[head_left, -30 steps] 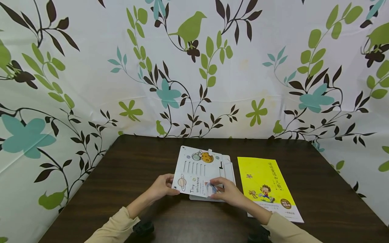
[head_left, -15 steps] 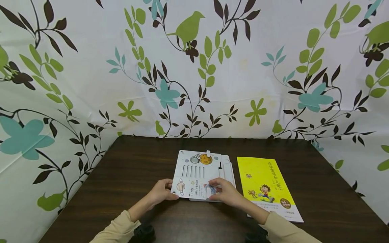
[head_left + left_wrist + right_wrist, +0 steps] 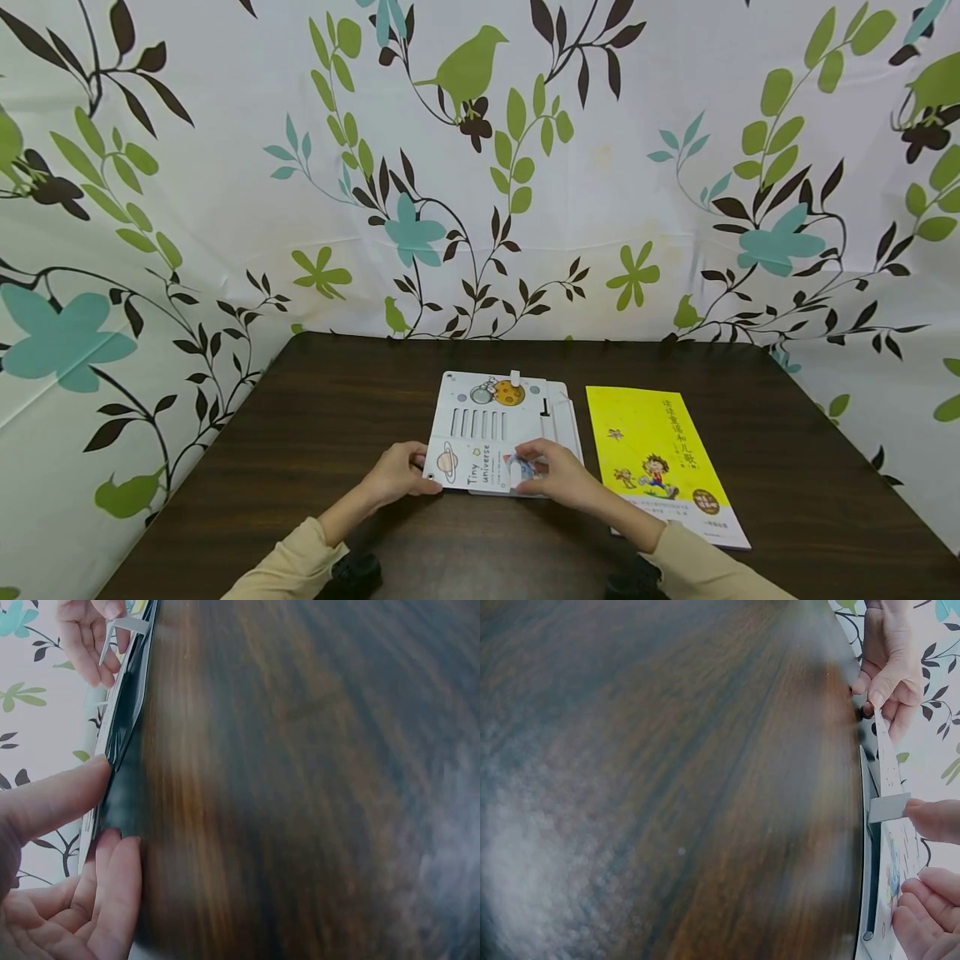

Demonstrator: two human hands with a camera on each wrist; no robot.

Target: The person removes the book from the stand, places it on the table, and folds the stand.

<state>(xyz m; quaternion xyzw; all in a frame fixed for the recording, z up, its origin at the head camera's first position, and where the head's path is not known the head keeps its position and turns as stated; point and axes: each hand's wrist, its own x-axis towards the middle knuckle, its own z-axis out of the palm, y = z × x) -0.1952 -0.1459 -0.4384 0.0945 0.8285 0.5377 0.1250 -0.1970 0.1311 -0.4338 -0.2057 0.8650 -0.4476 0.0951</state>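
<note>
A white book stand (image 3: 517, 417) printed with planets and the words "Tiny universe" lies near the middle of the table. My left hand (image 3: 397, 473) grips its near left corner, with the thumb on the near edge and the fingers reaching beneath. At the near edge my right hand (image 3: 562, 475) pinches a small white tab (image 3: 889, 808) that sticks out from the stand; the thumb touches the tab's end in the right wrist view. The front panel sits a little above the back panel (image 3: 567, 417). A white clip (image 3: 515, 378) stands on the far edge.
To the right of the stand a yellow children's book (image 3: 637, 433) lies flat, partly under my right forearm. The dark wooden table (image 3: 345, 392) ends at a patterned cloth backdrop (image 3: 585, 167) at the rear and sides.
Since a second ago the stand's front panel has come down slightly and towards me, with the left hand following it. During the last half second hands and stand have hardly moved.
</note>
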